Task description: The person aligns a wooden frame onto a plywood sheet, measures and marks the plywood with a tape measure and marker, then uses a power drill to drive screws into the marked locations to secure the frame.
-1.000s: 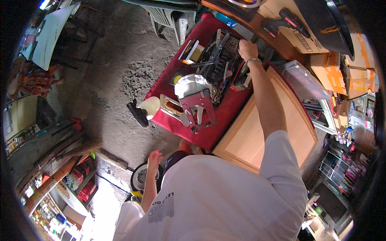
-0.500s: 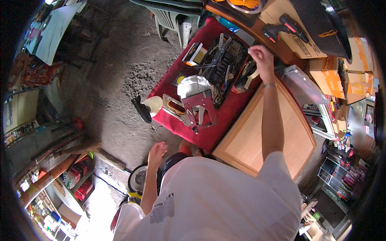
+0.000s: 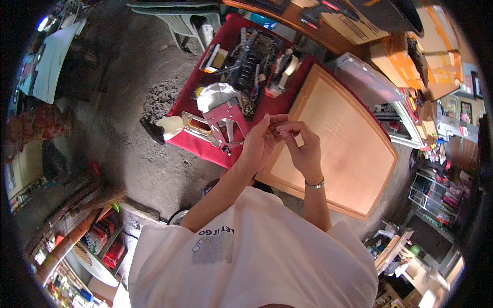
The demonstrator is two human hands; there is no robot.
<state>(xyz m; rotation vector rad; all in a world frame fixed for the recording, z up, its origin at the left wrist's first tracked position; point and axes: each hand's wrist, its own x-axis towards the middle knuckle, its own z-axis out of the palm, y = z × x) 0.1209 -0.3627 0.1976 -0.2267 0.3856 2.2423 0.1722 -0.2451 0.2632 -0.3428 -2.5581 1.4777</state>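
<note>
My left hand (image 3: 261, 142) and my right hand (image 3: 303, 149) meet in front of my chest, fingertips pinched together on a small item (image 3: 281, 132) too tiny to identify. They hover over the near edge of a light wooden framed panel (image 3: 344, 154) where it meets the red cloth (image 3: 187, 102) covering the table. Just left of my left hand lies a red metal hand tool (image 3: 226, 120). Behind it are a crumpled silver piece (image 3: 218, 95), a pile of black tools (image 3: 251, 61) and a tape roll (image 3: 287, 69).
A cream plastic piece (image 3: 172, 126) hangs at the cloth's left edge over the dirt floor (image 3: 128, 154). A grey plastic chair (image 3: 190, 20) stands beyond the table. Cardboard boxes (image 3: 400, 56) and a wire rack (image 3: 436, 195) crowd the right; stocked shelves (image 3: 77, 241) fill the lower left.
My right hand drew back from the tool pile at the far end of the table. My left hand rose from beside my body, and both now pinch a small item together.
</note>
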